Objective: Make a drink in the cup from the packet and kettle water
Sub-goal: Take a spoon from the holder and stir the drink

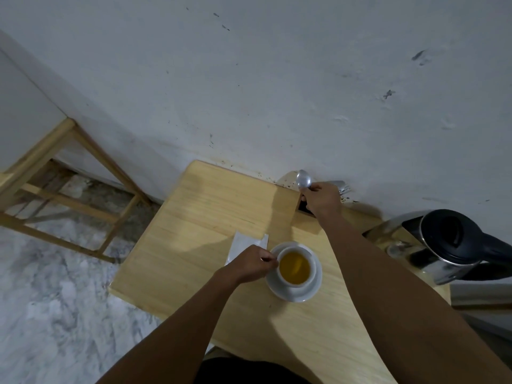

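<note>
White cup (313, 268) of amber liquid upright on saucer (302, 296), table (194, 217) centre; silver packet (243, 243) flat alongside; steel kettle (443, 239), right edge.

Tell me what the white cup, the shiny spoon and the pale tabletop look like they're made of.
The white cup: likely glazed ceramic, glossy white like its saucer. The shiny spoon in the right hand: polished metal, mirror-bright bowl. The pale tabletop: light wood or veneer, matte, grain lines visible.

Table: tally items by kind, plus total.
cup: 1
saucer: 1
packet: 1
kettle: 1
spoon: 1, held by right hand
cutlery holder: 1
Total: 6; forks behind that hand are uncountable.
</note>
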A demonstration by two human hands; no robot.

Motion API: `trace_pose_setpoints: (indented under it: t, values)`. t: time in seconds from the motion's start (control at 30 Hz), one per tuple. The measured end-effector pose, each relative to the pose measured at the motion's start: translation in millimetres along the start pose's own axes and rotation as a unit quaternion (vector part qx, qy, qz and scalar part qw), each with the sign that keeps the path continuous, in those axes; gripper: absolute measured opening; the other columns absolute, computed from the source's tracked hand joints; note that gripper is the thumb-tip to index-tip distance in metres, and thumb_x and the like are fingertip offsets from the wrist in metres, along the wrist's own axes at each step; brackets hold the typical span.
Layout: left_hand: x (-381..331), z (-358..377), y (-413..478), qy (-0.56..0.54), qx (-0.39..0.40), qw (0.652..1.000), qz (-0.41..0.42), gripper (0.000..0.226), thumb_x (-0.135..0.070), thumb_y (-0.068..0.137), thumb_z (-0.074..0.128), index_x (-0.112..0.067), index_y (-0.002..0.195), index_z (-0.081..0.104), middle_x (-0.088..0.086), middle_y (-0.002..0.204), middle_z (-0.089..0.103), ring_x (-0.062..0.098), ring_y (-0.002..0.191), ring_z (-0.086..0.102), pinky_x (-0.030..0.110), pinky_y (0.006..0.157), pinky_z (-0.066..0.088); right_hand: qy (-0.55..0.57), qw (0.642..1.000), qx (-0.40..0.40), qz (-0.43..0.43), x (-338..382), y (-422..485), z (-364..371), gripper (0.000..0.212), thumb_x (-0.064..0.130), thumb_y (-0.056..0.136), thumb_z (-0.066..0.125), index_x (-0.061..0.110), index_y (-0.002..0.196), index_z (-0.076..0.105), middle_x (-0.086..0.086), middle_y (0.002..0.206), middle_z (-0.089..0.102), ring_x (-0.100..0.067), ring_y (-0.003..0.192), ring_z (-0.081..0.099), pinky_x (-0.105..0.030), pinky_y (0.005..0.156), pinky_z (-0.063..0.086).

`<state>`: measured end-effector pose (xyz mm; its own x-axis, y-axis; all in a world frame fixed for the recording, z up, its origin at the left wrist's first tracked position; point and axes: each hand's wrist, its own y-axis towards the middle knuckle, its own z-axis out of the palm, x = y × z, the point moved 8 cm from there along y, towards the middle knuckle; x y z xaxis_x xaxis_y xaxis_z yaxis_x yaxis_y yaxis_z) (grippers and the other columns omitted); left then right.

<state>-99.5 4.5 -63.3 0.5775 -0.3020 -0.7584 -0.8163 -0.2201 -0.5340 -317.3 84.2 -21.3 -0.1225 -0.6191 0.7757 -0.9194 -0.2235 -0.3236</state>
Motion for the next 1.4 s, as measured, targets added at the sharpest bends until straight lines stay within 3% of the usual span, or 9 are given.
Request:
trace_pose_setpoints:
  t: [0.3,0.4,0.57,0.67,0.8,0.97,1.13,1.33,1.4]
  values:
    - [2.2,-0.2,-3.0,-0.010,-0.009,1.000,-0.008,0.022,-0.024,0.091,0.059,-0.016,0.104,0.074,-0.012,0.069,0.065,0.002,0.058,0.056,0.015,0.060,0.045,-0.002,0.993,-0.084,-0.085,31.9,-36.6,-38.0,0.024,0.047,0.086,0.065,0.023,0.084,0.070,0.003,0.077,0.066,-0.011,0.069,0.060,-0.025,0.056,0.042]
    - [2.5,-0.2,-2.8,-0.013,-0.008,1.000,-0.013,0.021,-0.023,0.091,0.060,-0.013,0.104,0.074,-0.010,0.071,0.066,0.003,0.060,0.058,0.021,0.066,0.047,0.071,0.982,-0.090,-0.151,45.2,-61.7,-57.4,0.026,0.043,0.087,0.067,0.019,0.098,0.069,0.002,0.096,0.062,-0.003,0.080,0.056,-0.015,0.067,0.042]
    - [3.6,-1.7,-3.9,-0.011,-0.006,1.000,-0.016,0.019,-0.026,0.091,0.061,-0.015,0.098,0.075,-0.008,0.066,0.065,0.012,0.065,0.059,0.027,0.068,0.048,0.285,0.937,-0.030,-0.199,54.6,-107.8,-80.5,0.009,0.025,0.097,0.058,0.021,0.105,0.062,0.000,0.106,0.071,-0.010,0.104,0.066,-0.024,0.089,0.052]
    - [1.3,-1.8,-5.2,-0.009,-0.008,1.000,-0.016,0.019,-0.026,0.090,0.061,-0.015,0.094,0.075,-0.003,0.068,0.066,0.013,0.065,0.057,0.027,0.066,0.047,0.330,0.922,-0.007,-0.203,54.0,-126.4,-87.4,0.012,0.022,0.102,0.048,0.011,0.106,0.052,-0.003,0.086,0.072,-0.019,0.084,0.070,-0.025,0.077,0.056]
    - [-2.1,-1.4,-8.0,-0.010,-0.012,1.000,-0.013,0.018,-0.026,0.091,0.060,-0.016,0.088,0.075,-0.007,0.060,0.063,0.010,0.058,0.055,0.022,0.059,0.044,0.243,0.955,-0.004,-0.171,29.4,-133.9,-81.1,0.019,0.029,0.101,0.050,0.010,0.104,0.054,-0.007,0.066,0.052,-0.017,0.057,0.049,-0.032,0.053,0.045]
    - [-1.6,-0.8,-8.7,-0.018,-0.015,1.000,-0.019,0.020,-0.026,0.091,0.059,-0.017,0.080,0.073,0.007,0.066,0.059,0.017,0.060,0.052,0.026,0.058,0.042,0.140,0.987,0.040,-0.060,-24.0,-137.7,-58.9,0.020,0.041,0.096,0.051,0.024,0.091,0.062,0.001,0.071,0.051,-0.013,0.064,0.046,-0.034,0.062,0.038]
    - [0.2,-1.1,-10.2,-0.032,-0.023,0.999,-0.021,0.019,-0.027,0.091,0.060,-0.019,0.079,0.072,0.000,0.062,0.061,0.014,0.058,0.054,0.023,0.057,0.043,0.077,0.993,0.074,-0.048,-49.1,-150.2,-47.5,0.023,0.011,0.099,0.048,0.017,0.112,0.066,0.002,0.092,0.066,-0.007,0.072,0.057,-0.014,0.062,0.043]
    - [1.6,-0.8,-12.3,-0.041,-0.032,0.998,-0.029,0.020,-0.026,0.091,0.060,-0.012,0.097,0.074,-0.007,0.065,0.063,0.006,0.054,0.055,0.015,0.050,0.045,0.133,0.989,0.058,0.018,-73.0,-156.4,-44.3,0.037,0.008,0.092,0.064,0.009,0.127,0.054,-0.005,0.084,0.073,-0.016,0.072,0.068,-0.025,0.066,0.054]
    - [0.1,-0.5,-13.4,-0.035,-0.032,0.999,-0.028,0.019,-0.027,0.091,0.059,-0.015,0.097,0.073,-0.006,0.068,0.065,0.006,0.054,0.055,0.014,0.048,0.044,0.182,0.981,0.048,0.048,-80.9,-158.4,-44.0,0.025,0.005,0.090,0.066,-0.002,0.114,0.065,-0.014,0.083,0.073,-0.022,0.074,0.068,-0.025,0.065,0.057]
